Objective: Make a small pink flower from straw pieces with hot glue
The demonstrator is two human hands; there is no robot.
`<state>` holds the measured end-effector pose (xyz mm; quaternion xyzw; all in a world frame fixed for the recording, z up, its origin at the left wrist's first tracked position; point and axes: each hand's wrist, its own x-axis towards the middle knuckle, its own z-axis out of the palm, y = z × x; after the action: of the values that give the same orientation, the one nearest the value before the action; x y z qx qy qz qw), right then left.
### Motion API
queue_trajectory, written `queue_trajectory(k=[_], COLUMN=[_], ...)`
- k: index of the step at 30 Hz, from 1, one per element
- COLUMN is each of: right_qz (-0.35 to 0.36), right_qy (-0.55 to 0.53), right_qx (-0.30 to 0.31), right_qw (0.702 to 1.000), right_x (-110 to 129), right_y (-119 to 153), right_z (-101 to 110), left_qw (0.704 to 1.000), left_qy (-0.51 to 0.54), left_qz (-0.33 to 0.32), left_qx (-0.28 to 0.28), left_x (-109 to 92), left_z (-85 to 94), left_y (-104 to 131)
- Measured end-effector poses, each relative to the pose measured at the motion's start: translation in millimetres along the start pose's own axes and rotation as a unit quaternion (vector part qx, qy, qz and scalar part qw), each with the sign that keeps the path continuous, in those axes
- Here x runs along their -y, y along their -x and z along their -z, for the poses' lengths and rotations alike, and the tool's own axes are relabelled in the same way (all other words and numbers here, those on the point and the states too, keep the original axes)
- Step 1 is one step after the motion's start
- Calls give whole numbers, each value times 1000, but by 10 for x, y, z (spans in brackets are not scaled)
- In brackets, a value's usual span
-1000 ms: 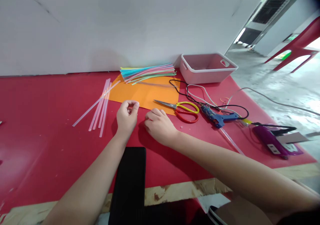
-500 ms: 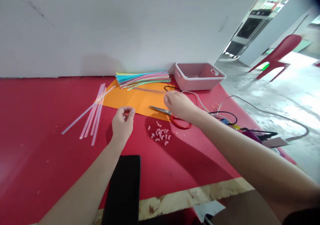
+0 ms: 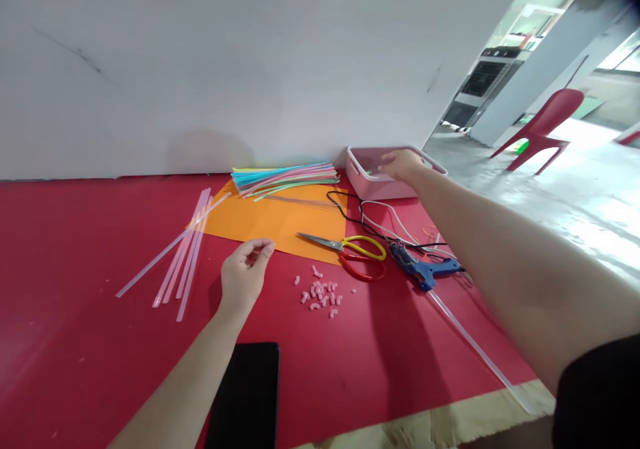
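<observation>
My left hand [image 3: 245, 269] hovers over the red table just in front of the orange sheet [image 3: 280, 219], thumb and fingertips pinched together. Whatever sits in that pinch is too small to make out. At the back right, my right hand [image 3: 403, 164] reaches over the pink bin [image 3: 383, 186], its fingers stretched out and apart, holding nothing visible. Small curved pink pieces [image 3: 320, 292] lie scattered to the right of my left hand. Scissors [image 3: 345, 244] with one yellow and one red handle rest partly on the orange sheet, blades pointing left.
Translucent glue sticks [image 3: 187, 252] lie at the left. A bundle of coloured pipe cleaners [image 3: 285, 177] is at the back. The blue glue gun [image 3: 425, 272], with a long stick in it, sits among cables at the right. A black tablet-like slab [image 3: 245, 396] is at the front.
My right hand has moved from beside the scissors, back and right to the pink bin, and its fingers have opened. The left hand stays pinched in nearly the same place. The view has tilted slightly up.
</observation>
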<state>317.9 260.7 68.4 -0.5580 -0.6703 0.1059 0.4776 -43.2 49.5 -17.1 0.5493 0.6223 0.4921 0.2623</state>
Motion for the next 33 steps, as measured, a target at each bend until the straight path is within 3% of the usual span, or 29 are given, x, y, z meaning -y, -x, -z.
queue_trajectory(k=[4, 8, 11, 14, 17, 19, 25, 29, 33], right_qz=[-85, -83, -30, 45, 92, 106, 178, 252, 258], right_qy=[79, 100, 71, 17, -20, -33, -69, -66, -48], right_qx=[-1, -27, 1, 98, 150, 149, 168, 150, 134], right_qw=[993, 991, 997, 994, 984, 983, 967, 954, 956], right_x=[80, 455, 895, 1285, 1446, 1422, 1219, 1209, 1253], right_y=[-4, 245, 821, 1614, 2237, 2439, 2474, 2495, 2528], right_z=[57, 53, -94, -301, -441, -473, -424, -423, -454], left_qw=[1000, 1000, 999, 998, 994, 990, 962, 957, 956], left_qy=[0, -5, -14, -27, -37, -51, -77, -78, -80], left_qz=[-7, -19, -31, -51, -82, -107, -224, -236, -247], left_qx=[8, 15, 21, 34, 56, 70, 136, 145, 137], left_x=[-23, -47, -71, -119, -185, -228, -332, -363, -362], left_z=[2, -4, -17, -17, 5, 23, 14, -11, -21], left_y=[3, 13, 34, 78, 158, 228, 423, 472, 470])
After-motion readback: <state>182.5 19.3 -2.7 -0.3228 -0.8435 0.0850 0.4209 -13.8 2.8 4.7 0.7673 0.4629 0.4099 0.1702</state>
